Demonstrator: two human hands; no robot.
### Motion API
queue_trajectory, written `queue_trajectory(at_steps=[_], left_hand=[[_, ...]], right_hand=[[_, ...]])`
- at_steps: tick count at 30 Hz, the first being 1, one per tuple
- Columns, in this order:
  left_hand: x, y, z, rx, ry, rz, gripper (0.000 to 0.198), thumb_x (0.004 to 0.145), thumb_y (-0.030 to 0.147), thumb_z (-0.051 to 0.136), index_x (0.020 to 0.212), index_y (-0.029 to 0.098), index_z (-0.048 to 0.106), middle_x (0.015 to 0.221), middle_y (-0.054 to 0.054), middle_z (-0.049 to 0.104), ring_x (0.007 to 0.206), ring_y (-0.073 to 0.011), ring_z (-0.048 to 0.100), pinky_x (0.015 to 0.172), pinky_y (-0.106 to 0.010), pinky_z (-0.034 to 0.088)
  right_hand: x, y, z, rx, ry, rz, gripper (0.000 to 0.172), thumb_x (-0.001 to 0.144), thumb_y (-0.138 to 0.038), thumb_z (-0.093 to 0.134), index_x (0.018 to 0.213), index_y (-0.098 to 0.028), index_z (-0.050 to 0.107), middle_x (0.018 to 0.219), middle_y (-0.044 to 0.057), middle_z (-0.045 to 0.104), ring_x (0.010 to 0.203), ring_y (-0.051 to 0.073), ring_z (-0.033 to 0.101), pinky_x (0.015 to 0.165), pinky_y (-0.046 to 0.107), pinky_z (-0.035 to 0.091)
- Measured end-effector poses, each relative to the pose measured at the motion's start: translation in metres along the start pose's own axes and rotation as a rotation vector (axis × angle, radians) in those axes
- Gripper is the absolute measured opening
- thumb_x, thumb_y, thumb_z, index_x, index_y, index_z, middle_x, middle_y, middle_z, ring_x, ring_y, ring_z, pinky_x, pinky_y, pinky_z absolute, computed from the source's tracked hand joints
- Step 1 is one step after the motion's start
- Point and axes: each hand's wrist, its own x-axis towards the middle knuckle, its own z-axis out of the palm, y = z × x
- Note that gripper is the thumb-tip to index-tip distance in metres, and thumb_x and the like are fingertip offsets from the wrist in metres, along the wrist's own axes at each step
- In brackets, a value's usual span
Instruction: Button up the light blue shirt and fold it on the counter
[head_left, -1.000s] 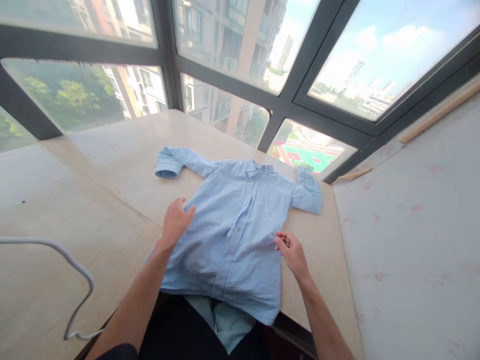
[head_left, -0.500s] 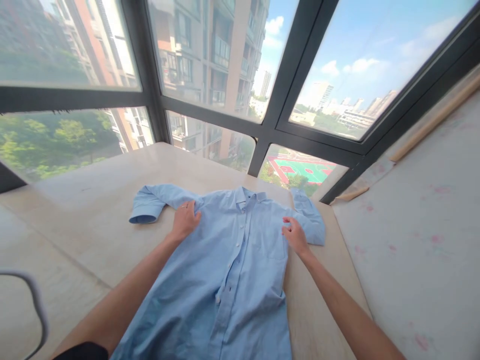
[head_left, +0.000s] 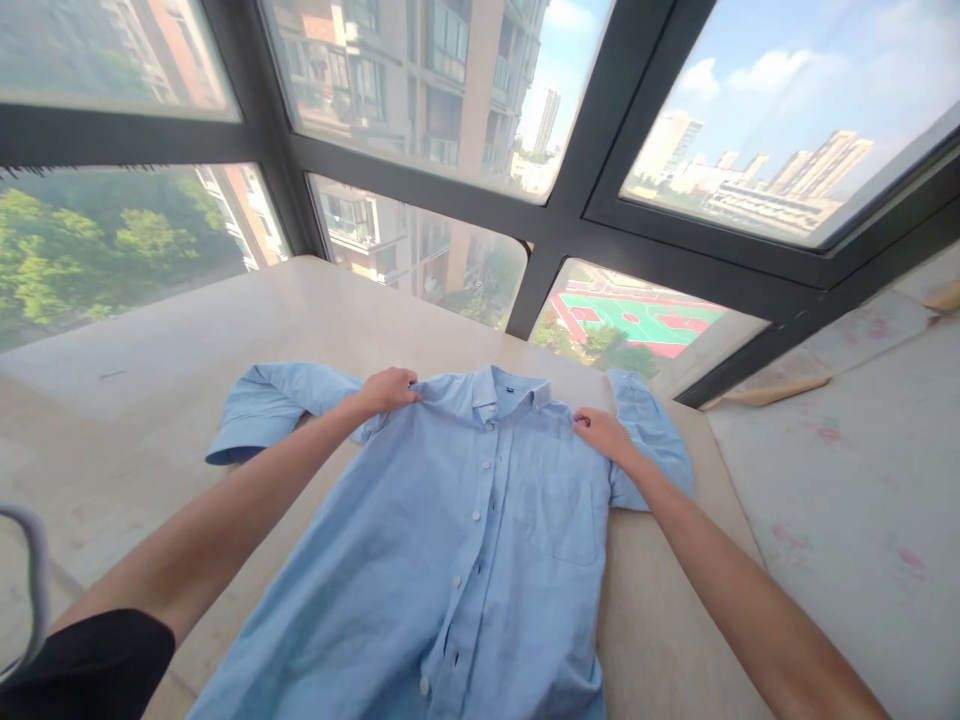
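A light blue button-up shirt lies face up and buttoned on a pale wooden table, collar toward the windows. My left hand is closed on the shirt's left shoulder beside the collar. My right hand pinches the right shoulder seam above the chest pocket. Both short sleeves are spread out to the sides.
Large dark-framed windows run along the table's far edge. A white hanger shows at the left edge. A pale board with pink marks covers the surface to the right, with a roll of paper near the window.
Both hands have moved up from the shirt's sides to its shoulders and closed on the fabric. The view has come closer to the shirt.
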Motion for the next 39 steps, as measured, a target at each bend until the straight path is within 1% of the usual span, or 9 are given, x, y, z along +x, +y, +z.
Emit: queue_trajectory(at_steps=[3,7,10,12,16,23,27,32,39], left_hand=[[0.021,0.000,-0.010,0.004,0.059,-0.072,0.029,0.082,0.040,0.056,0.101,0.023,0.069,0.109,-0.009,0.072,0.102,-0.0284,0.065,0.077,-0.033,0.046],[0.034,0.016,-0.013,0.069,0.270,-0.146,0.032,0.092,0.032,0.044,0.110,0.015,0.064,0.110,-0.018,0.069,0.109,-0.0333,0.060,0.089,-0.045,0.043],[0.021,0.036,-0.002,0.093,0.417,0.000,0.036,0.093,0.032,0.046,0.123,0.014,0.054,0.125,-0.019,0.063,0.124,-0.0316,0.051,0.099,-0.047,0.037],[0.003,0.050,0.009,0.082,0.407,0.145,0.044,0.093,0.034,0.049,0.132,0.015,0.047,0.141,-0.018,0.051,0.138,-0.0300,0.039,0.103,-0.045,0.036],[-0.048,0.080,0.037,0.008,0.268,0.240,0.047,0.094,0.036,0.050,0.136,0.016,0.045,0.150,-0.018,0.043,0.147,-0.0303,0.026,0.109,-0.047,0.034],[-0.161,0.125,0.094,-0.211,0.145,0.322,0.046,0.092,0.020,0.045,0.138,0.014,0.046,0.149,-0.017,0.045,0.145,-0.0266,0.032,0.114,-0.046,0.034],[-0.233,0.124,0.117,-0.302,0.252,0.241,0.046,0.096,0.023,0.042,0.141,0.013,0.043,0.145,-0.015,0.051,0.142,-0.0247,0.038,0.118,-0.048,0.029],[-0.314,0.117,0.126,-0.284,0.357,0.186,0.040,0.099,0.022,0.040,0.137,0.017,0.050,0.143,-0.011,0.054,0.140,-0.0233,0.042,0.117,-0.048,0.031],[-0.379,0.113,0.127,-0.177,0.296,0.239,0.046,0.096,0.027,0.047,0.140,0.018,0.049,0.153,-0.012,0.041,0.145,-0.0265,0.033,0.119,-0.051,0.026]], right_hand=[[0.017,-0.001,0.002,0.000,0.068,0.043,0.022,0.083,-0.022,0.051,0.089,-0.020,0.072,0.081,0.005,0.071,0.080,0.021,0.063,0.071,0.028,0.041],[0.043,-0.011,0.000,0.050,0.349,0.141,0.032,0.087,-0.024,0.042,0.099,-0.015,0.069,0.097,0.013,0.070,0.093,0.026,0.060,0.080,0.034,0.044],[0.046,-0.028,0.004,0.076,0.472,0.088,0.036,0.083,-0.017,0.040,0.107,-0.012,0.066,0.106,0.017,0.067,0.102,0.029,0.057,0.089,0.040,0.043],[0.034,-0.045,0.010,0.057,0.482,-0.018,0.040,0.081,-0.015,0.044,0.115,-0.012,0.063,0.117,0.018,0.063,0.111,0.030,0.054,0.095,0.044,0.041],[-0.025,-0.089,0.028,0.070,0.376,-0.263,0.033,0.083,-0.017,0.050,0.112,-0.019,0.065,0.129,0.014,0.059,0.121,0.030,0.051,0.102,0.048,0.039],[-0.170,-0.162,0.055,0.266,0.068,-0.517,0.034,0.087,-0.011,0.046,0.114,-0.020,0.065,0.134,0.012,0.059,0.127,0.026,0.051,0.105,0.046,0.042],[-0.237,-0.171,0.055,0.249,-0.062,-0.512,0.039,0.088,-0.014,0.047,0.124,-0.019,0.061,0.141,0.014,0.053,0.133,0.027,0.046,0.107,0.049,0.042],[-0.308,-0.170,0.048,0.151,-0.161,-0.535,0.045,0.091,-0.017,0.049,0.136,-0.016,0.054,0.149,0.015,0.045,0.139,0.029,0.040,0.113,0.051,0.036],[-0.382,-0.176,0.048,0.046,-0.152,-0.476,0.047,0.096,-0.029,0.048,0.140,-0.015,0.050,0.153,0.015,0.040,0.145,0.030,0.031,0.117,0.055,0.028]])
